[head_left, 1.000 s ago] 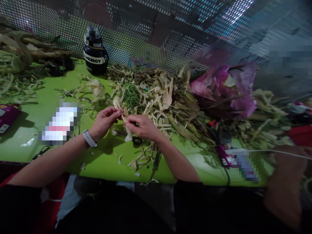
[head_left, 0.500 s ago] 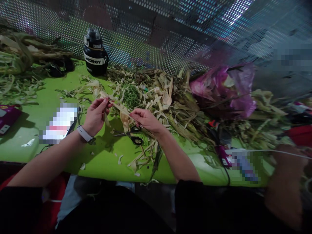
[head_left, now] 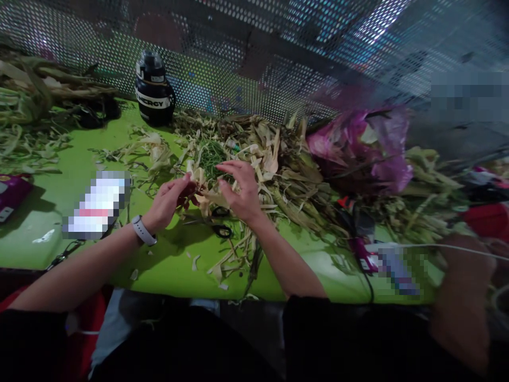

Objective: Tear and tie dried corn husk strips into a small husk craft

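Observation:
My left hand (head_left: 170, 200) is closed, thumb against fingers, on a pale dried corn husk strip (head_left: 193, 171) that sticks up beyond the fingertips. To its right, my right hand (head_left: 241, 192) has its thumb and fingers spread, with no firm hold on anything that I can see. A piece of husk (head_left: 212, 199) lies between the two hands, partly hidden by the fingers. Below it rest scissors with black handles (head_left: 222, 231). Just behind the hands is a tangle of thin green strands (head_left: 210, 154).
Husks (head_left: 294, 185) are heaped along the perforated metal screen (head_left: 238, 53). A black jug (head_left: 153, 95) and a lit phone (head_left: 97, 207) stand and lie on the green table (head_left: 170, 270). A pink plastic bag (head_left: 358, 148) is right; another person's arm (head_left: 463, 297) reaches in.
The husk strip was stretched between both hands; now my right hand has opened and lifted off it. My left hand has shifted right and slightly down, nearer the right one.

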### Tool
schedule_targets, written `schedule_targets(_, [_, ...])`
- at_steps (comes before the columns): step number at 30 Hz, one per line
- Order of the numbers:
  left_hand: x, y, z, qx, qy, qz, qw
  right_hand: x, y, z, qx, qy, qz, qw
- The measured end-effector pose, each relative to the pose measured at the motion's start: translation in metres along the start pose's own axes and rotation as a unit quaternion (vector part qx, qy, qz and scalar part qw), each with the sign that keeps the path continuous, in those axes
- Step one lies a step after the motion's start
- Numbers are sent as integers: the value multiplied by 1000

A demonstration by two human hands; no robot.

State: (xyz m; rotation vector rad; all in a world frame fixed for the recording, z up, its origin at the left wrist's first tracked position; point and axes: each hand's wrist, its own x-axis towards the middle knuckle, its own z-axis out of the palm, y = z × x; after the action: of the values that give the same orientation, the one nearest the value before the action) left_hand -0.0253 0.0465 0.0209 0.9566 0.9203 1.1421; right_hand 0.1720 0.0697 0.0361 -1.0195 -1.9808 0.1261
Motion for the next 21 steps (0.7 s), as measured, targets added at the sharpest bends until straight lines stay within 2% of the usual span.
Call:
schedule_targets(3, [-4,2,2,59,-52,21,997,-1,2,4,-21,-71,-41,996])
schedule_targets(5, [-4,4,3,94,-80,30,992,-1,7,6,-24,-93,-50,994])
schedule_targets(9, [0,1,2,115,-70,32,990,-1,12,5,-10,-69,-36,997])
schedule_targets(12, [5,-3,-1,91,-62,13,994,-1,7,3,26,-57,-27,998])
schedule_targets(14, [6,-3,-2,53,-63,-5,997,-1,2,2,52,-55,1,997])
schedule_targets(16, [5,-1,-2,1,-67,-29,997,-1,-2,1,99,-74,57,991])
schedule_targets(18, [3,2,-2,-52,-76,-61,994,-2,-3,0,181,-130,126,967])
schedule_targets(21, [3,5,-1,-102,-86,-96,986,-3,0,0,311,-244,209,895])
